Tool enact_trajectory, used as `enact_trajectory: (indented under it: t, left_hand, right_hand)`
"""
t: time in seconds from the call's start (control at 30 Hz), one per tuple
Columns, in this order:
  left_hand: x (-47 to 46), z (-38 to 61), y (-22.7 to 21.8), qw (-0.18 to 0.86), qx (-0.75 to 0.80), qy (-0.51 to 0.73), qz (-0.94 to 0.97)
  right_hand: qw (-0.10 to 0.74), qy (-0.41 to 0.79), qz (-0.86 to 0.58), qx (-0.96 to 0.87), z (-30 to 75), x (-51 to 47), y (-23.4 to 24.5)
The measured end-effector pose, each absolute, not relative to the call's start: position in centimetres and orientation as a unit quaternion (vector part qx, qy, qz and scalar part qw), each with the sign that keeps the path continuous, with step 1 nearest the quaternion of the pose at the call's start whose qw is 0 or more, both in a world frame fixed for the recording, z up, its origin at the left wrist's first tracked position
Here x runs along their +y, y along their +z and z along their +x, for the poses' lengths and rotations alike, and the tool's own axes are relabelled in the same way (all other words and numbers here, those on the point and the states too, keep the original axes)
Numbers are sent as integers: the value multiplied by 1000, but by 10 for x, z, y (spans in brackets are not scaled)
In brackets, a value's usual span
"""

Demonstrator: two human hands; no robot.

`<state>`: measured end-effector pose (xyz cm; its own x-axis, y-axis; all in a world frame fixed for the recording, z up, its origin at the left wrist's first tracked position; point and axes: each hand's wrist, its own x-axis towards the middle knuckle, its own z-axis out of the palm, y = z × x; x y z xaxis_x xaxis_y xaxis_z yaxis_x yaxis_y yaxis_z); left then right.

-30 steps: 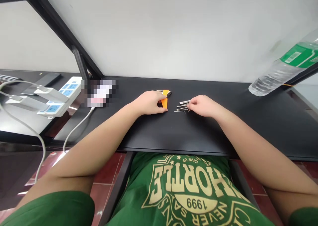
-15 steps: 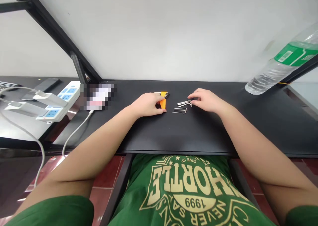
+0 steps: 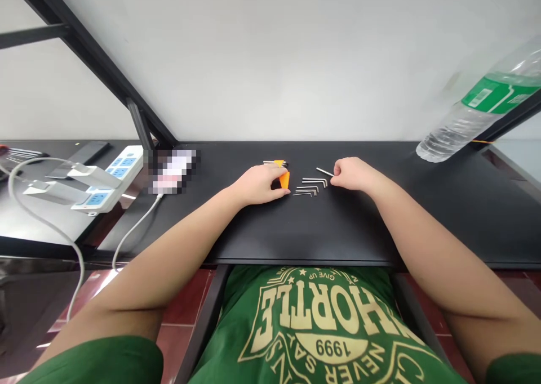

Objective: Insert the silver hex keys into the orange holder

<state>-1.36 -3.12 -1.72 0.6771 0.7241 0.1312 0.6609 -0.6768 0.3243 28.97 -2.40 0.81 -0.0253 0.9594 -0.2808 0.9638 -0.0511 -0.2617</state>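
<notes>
Head view, centre of the frame: the left hand (image 3: pixel 257 184) is clenched on an orange hex-key holder (image 3: pixel 283 177), pinning it to the black desk (image 3: pixel 338 232), while the right hand (image 3: pixel 353 174) pinches one hex key (image 3: pixel 324 172) between fingertips, lifted slightly above the surface just right of the holder. Between the two hands lie the loose hex keys (image 3: pixel 310 186), side by side on the desk; about four can be counted, though the thin shafts overlap and the count is uncertain. A few dark key ends appear to project from the holder's upper edge; their number cannot be told. Judged from this layout, the work on the set is only part done: some keys are seated in the holder, one is in the fingers, and roughly four remain outside. Counted elsewhere: one water bottle (image 3: pixel 477 114) at the upper right, one white power strip (image 3: pixel 107 181) at the left with a white cable (image 3: pixel 135 220) trailing below it.
</notes>
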Motion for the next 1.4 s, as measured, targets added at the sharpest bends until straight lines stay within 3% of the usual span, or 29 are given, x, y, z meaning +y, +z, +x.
enact_trajectory:
  t: [0.1, 0.23, 0.4, 0.77, 0.97, 1.17, 1.4]
  left_hand:
    - [-30, -14, -19, 128, 387, 132, 903]
    - [-30, -15, -19, 140, 397, 143, 896]
    - [-33, -12, -16, 160, 389, 155, 894]
    - [-38, -7, -14, 198, 369, 191, 888]
    - [-38, -8, -13, 225, 346, 196, 890]
    - [-39, -8, -10, 274, 325, 217, 879]
    - [-43, -3, -10, 247, 301, 191, 901]
  right_hand:
    - [-46, -205, 678, 704, 292, -25, 8]
    - [-198, -267, 574, 748, 290, -28, 4]
    - [-300, -178, 446, 824, 279, -36, -1]
    - [-291, -78, 366, 880, 269, -46, -2]
    - [-238, -30, 364, 900, 269, -50, 3]
    - [-227, -35, 373, 899, 272, -51, 5]
    - [-239, -58, 319, 915, 256, -55, -7]
